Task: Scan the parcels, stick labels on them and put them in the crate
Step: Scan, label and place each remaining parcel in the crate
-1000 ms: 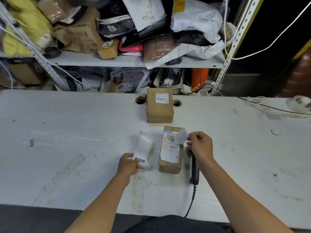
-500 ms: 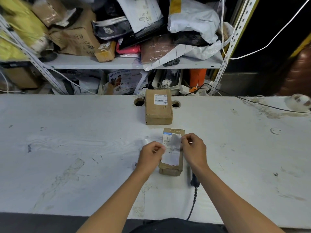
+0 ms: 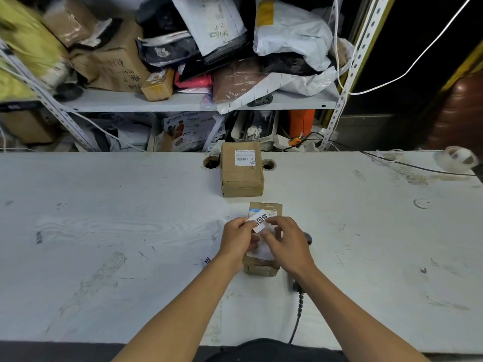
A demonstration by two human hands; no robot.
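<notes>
Both my hands, left hand (image 3: 239,237) and right hand (image 3: 283,242), pinch label (image 3: 258,222) over near parcel (image 3: 262,266) on counter (image 3: 104,231).

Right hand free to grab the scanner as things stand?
Probably not right away. The right hand and the left hand both hold the label over the near parcel. The scanner lies on the table just beside and under the right wrist, unblocked, so it should be reachable once the label is let go.
</notes>
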